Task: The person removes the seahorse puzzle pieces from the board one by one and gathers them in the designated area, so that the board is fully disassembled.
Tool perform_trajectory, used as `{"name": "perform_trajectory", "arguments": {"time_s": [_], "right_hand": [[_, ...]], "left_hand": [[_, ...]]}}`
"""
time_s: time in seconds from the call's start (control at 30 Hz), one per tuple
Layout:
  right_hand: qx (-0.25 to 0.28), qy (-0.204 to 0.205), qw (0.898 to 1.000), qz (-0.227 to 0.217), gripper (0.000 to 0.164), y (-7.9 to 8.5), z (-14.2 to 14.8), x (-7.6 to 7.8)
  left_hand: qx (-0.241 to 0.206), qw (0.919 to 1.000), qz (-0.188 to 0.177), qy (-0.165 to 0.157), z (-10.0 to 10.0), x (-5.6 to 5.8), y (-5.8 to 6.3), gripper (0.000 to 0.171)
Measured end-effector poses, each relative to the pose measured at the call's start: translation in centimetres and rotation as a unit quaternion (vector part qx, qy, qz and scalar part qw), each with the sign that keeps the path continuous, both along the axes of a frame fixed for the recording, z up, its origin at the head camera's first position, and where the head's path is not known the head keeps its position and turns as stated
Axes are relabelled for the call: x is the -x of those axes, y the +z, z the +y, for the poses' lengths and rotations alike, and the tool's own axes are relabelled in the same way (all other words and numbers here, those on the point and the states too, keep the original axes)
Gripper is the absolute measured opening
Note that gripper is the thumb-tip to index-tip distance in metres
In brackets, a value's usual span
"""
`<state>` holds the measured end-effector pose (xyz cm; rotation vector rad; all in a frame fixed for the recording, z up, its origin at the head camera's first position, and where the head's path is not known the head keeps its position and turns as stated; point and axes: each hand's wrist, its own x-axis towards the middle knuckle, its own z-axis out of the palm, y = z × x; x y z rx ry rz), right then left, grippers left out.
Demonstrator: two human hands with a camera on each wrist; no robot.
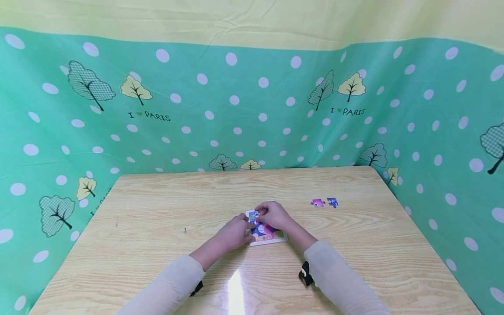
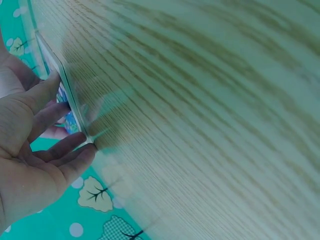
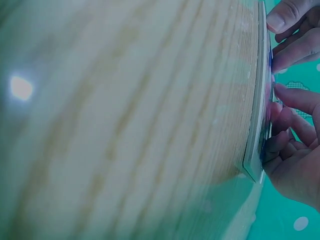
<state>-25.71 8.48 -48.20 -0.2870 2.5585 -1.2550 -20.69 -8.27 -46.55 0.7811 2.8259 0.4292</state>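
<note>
Two hands work at one puzzle tray, which lies white-rimmed on the wooden table. The left hand touches its left edge, fingers spread apart. Inside the tray is a picture in blue and pink, partly covered by the hands. The right hand bends over the upper part, fingers bent; whether they pinch a piece I cannot tell. Farther right, outside the tray, lie a pink piece and, just beside it, a blue piece.

Tabletop glossy wood-grain; puzzle frame smooth; backdrop creased cloth.
</note>
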Motion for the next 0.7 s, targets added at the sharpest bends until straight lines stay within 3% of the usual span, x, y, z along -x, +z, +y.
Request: {"name": "perform_trajectory", "arguments": {"time_s": [0.7], "right_hand": [[0.021,-0.002,1.0,-0.002,0.027,-0.24,0.07,0.01]], "left_hand": [[-0.01,0.9999,-0.003,-0.003,-0.01,-0.07,0.06,0.04]]}}
